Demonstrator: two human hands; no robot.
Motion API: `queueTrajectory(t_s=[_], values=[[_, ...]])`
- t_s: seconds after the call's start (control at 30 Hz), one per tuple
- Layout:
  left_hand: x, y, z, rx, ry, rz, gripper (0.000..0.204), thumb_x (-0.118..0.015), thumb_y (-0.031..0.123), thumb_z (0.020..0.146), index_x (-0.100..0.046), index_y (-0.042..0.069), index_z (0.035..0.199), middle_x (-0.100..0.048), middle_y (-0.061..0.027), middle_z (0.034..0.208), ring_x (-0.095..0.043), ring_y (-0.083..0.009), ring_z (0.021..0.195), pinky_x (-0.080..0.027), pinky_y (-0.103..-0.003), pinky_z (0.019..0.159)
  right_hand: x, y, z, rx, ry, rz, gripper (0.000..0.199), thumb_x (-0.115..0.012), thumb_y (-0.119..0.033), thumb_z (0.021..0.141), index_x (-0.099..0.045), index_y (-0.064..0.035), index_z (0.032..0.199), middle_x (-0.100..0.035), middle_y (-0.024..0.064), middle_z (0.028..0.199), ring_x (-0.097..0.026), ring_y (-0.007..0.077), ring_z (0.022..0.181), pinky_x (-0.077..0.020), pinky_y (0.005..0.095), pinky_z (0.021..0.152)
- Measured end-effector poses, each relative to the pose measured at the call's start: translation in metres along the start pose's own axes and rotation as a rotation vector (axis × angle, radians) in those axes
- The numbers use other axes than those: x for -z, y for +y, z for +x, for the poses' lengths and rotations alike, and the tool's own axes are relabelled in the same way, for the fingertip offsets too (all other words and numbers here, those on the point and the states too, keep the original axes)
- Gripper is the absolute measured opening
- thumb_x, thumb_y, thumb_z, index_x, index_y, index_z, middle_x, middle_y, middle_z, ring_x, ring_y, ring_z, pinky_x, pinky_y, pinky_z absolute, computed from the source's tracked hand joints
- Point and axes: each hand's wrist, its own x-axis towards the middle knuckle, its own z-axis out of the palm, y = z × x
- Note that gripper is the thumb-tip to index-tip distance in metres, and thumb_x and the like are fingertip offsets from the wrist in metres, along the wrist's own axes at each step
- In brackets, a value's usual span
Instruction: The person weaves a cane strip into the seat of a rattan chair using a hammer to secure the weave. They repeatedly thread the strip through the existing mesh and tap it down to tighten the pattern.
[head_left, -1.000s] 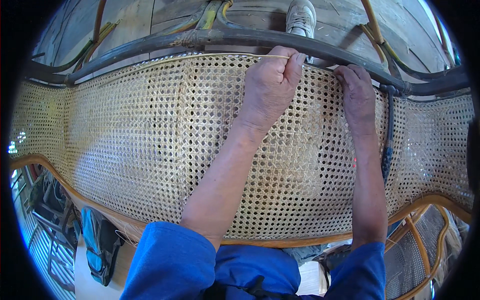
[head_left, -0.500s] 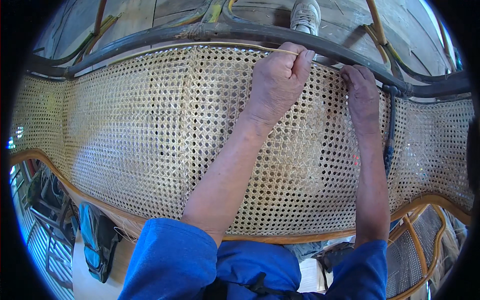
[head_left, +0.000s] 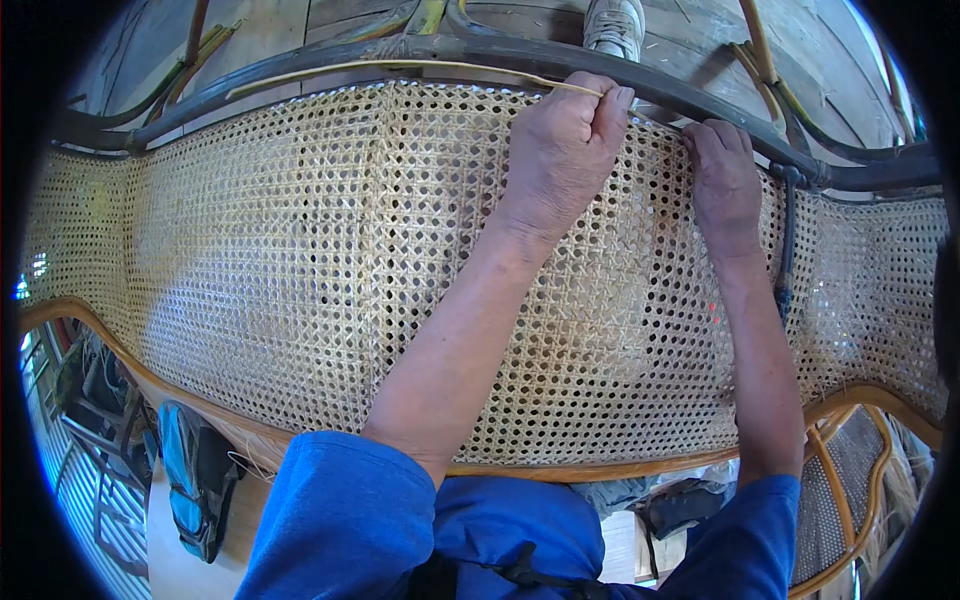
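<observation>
Cane strip (head_left: pixel 440 64): a thin, pale length located at the upper centre of the frame. It runs from the left hand (head_left: pixel 568 140) toward the upper left, where its far end appears free. The strip arcs beside the dark rail (head_left: pixel 700 92) and above the upper edge of the woven cane panel (head_left: pixel 260 210), which spans the middle of the frame.

Left grip: the fist is closed, with the thumb pressed against the curled index finger. The strip enters the fist at the knuckles and is pinched near its right-hand portion; the long remainder lies to the left of the grip. This hold probably serves to control the strip close to the panel edge while the slack hangs clear of the mesh.

Right grip: the right hand (head_left: pixel 724 180) is at the upper right, apart from the left hand. Its fingers are bent over the panel's upper edge, next to the rail. The fingertips are hidden, so how far the grip is open, and whether it has hold of anything, cannot be told. The placement suggests steadying or guiding at the edge.

Support: the panel's lower border is a brown curved frame (head_left: pixel 600 469), close to the wearer's body, presumably bringing the far edge within reach of both hands.
</observation>
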Motion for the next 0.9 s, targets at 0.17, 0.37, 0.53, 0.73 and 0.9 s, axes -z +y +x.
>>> queueTrajectory(t_s=[0.17,0.37,0.53,0.73,0.9], values=[[-0.003,0.005,0.001,0.025,-0.031,0.01,0.019,-0.064,0.02,0.091,-0.065,0.002,0.095,-0.062,-0.0057,0.068,-0.054,-0.0096,0.059,-0.047,-0.026,0.057,0.01,0.006,-0.001,-0.065,-0.068,0.076,0.022,-0.06,-0.002,0.082,-0.062,-0.0025,0.103,-0.062,0.013,0.103,-0.057,0.0316,0.099,-0.0485,0.0388,0.085],[0.004,0.01,0.002,0.153,-0.095,0.044,0.019,-0.066,0.022,0.089,-0.065,0.003,0.092,-0.062,-0.0057,0.065,-0.056,-0.0112,0.057,-0.046,-0.027,0.055,0.085,0.009,-0.083,-0.756,-0.039,0.003,0.043,-0.064,-0.012,0.084,-0.055,-0.0034,0.125,-0.056,0.0178,0.118,-0.055,0.0314,0.11,-0.0406,0.0391,0.097],[-0.006,0.001,0.003,0.061,-0.152,0.23,0.023,-0.067,0.027,0.086,-0.066,0.005,0.09,-0.062,-0.0077,0.062,-0.06,-0.0185,0.056,-0.047,-0.031,0.055,0.112,-0.006,-0.127,-1.01,-0.227,0.074,0.04,-0.063,-0.014,0.084,-0.056,-0.0021,0.121,-0.06,0.0118,0.097,-0.057,0.0253,0.094,-0.0438,0.0364,0.085],[-0.011,0.011,0.006,0.128,-0.171,0.37,0.028,-0.065,0.034,0.085,-0.067,0.006,0.089,-0.065,-0.0115,0.065,-0.064,-0.0278,0.062,-0.049,-0.038,0.059,0.121,-0.029,-0.117,-1.171,-0.062,0.918,0.024,-0.051,-0.022,0.096,-0.055,-0.0051,0.112,-0.051,-0.0011,0.068,-0.049,0.0049,0.054,-0.0401,0.0206,0.049],[-0.016,0.01,0.008,0.121,-0.171,0.476,0.02,-0.063,0.028,0.086,-0.064,0.007,0.086,-0.067,-0.0141,0.07,-0.066,-0.0343,0.065,-0.051,-0.044,0.06,0.112,-0.051,-0.098,-1.234,-0.256,1.178,0.027,-0.048,-0.029,0.099,-0.054,-0.0033,0.104,-0.05,0.0001,0.065,-0.047,0.0073,0.047,-0.0387,0.0217,0.043]])
